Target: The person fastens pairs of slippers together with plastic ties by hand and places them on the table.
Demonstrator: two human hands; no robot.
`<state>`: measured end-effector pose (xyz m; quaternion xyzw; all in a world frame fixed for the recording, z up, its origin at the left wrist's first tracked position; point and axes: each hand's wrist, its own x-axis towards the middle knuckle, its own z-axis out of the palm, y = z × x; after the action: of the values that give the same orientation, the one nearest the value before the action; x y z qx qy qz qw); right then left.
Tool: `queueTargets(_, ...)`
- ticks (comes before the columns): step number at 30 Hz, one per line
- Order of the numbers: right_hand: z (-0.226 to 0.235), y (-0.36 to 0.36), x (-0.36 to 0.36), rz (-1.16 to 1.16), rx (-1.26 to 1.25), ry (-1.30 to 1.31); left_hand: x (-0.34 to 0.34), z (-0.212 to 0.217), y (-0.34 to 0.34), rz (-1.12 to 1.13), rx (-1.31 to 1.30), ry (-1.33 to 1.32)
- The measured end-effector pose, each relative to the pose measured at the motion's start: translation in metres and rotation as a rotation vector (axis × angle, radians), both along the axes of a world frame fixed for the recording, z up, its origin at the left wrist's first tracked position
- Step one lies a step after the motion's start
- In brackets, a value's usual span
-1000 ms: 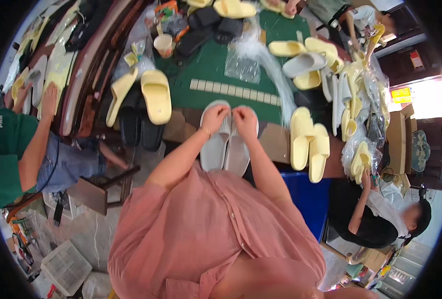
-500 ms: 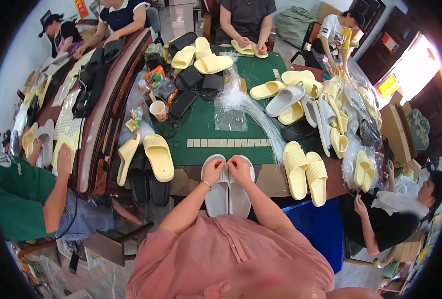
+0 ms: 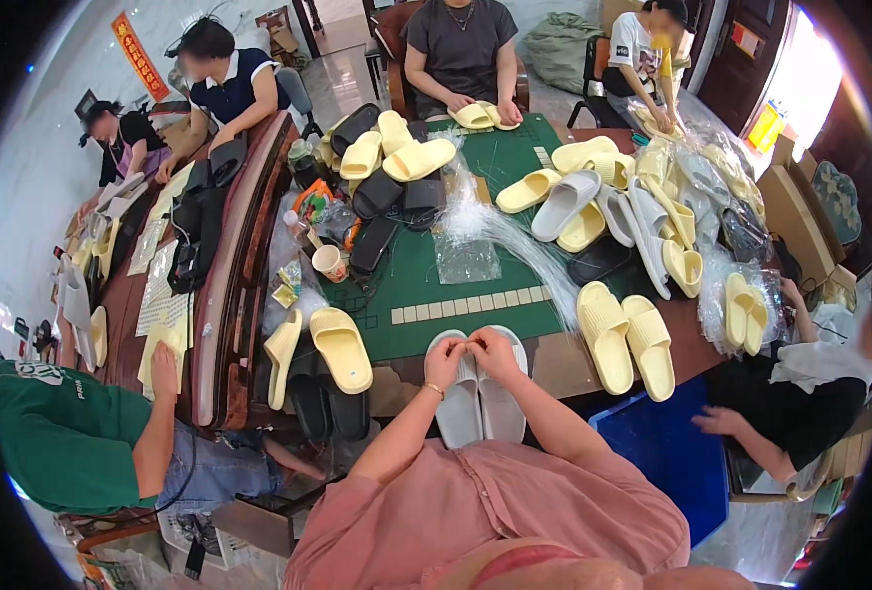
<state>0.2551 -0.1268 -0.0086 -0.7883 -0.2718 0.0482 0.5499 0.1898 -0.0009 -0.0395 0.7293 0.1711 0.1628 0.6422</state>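
A pair of grey slippers stands side by side at the table's near edge, the left slipper (image 3: 460, 413) and the right slipper (image 3: 504, 408) pointing away from me. My left hand (image 3: 445, 361) rests over the left one's strap, fingers bent and closed. Beside it, my right hand (image 3: 495, 353) is closed in a pinch over the right slipper. The fingertips meet between the two straps. Whatever they pinch is too small to make out. Past my hands lies a bundle of clear thin strands (image 3: 519, 242) fanned across the green mat (image 3: 406, 339).
Yellow slippers flank me, one pair at left (image 3: 341, 349) and one at right (image 3: 605, 339). Black slippers (image 3: 349, 415) sit by the left pair. A paper cup (image 3: 330, 264) stands at the mat's left edge. A blue bin (image 3: 667, 447) is low at my right. Co-workers sit around.
The whole view has shifted, so the table and slippers appear farther right and lower. My hands, a little apart before, now touch at the fingertips. The slippers keep their place between my arms.
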Motion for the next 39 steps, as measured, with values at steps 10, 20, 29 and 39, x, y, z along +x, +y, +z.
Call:
queueTargets(10, -0.006, 0.001, 0.002, -0.008, -0.014, -0.122, 0.001, -0.005, 0.004, -0.008, -0.071, -0.037)
queueTargets(20, -0.013, 0.001, 0.002, -0.023, -0.015, -0.138, -0.003, 0.008, 0.000, -0.036, 0.024, 0.040)
queueTargets(29, -0.016, 0.004, 0.004, -0.053, -0.004, -0.114, 0.001, 0.001, 0.002, -0.053, 0.051, 0.035)
queueTargets(39, -0.019, 0.000, 0.000, -0.062, -0.012, -0.128, 0.001, -0.006, -0.003, -0.034, 0.134, 0.045)
